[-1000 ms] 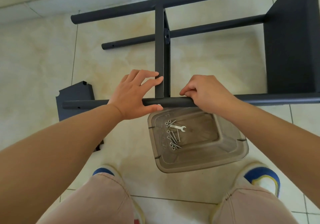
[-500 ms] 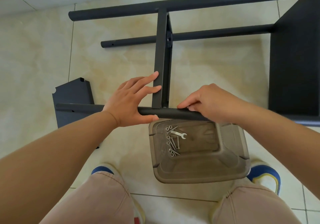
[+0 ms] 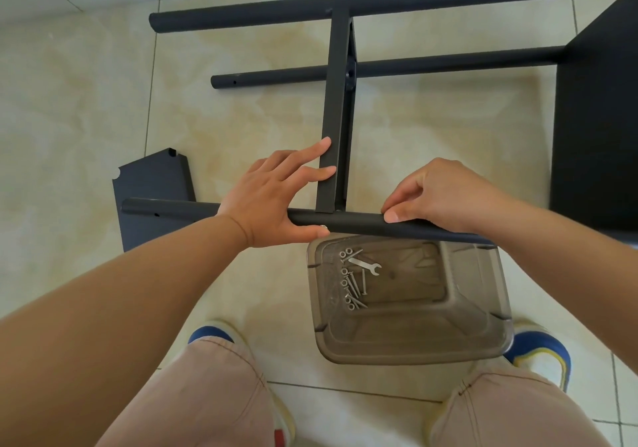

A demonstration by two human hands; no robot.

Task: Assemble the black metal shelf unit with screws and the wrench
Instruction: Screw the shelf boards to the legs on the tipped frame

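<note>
Bracing mid-frame: left hand (image 3: 276, 198) open, fingers straight against flat black metal crossbar (image 3: 333, 112), thumb under round black metal tube (image 3: 355, 224); right hand (image 3: 436, 194) pinching that tube, running left-right.

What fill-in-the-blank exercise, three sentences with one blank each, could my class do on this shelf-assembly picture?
1. The silver wrench lies inside the clear plastic ____, beside the screws.
2. The right hand pinches the nearest black ____ of the frame.
3. The left hand has its fingertips against the upright ____ that meets the nearest tube.

Missing words: tub; tube; crossbar
</note>
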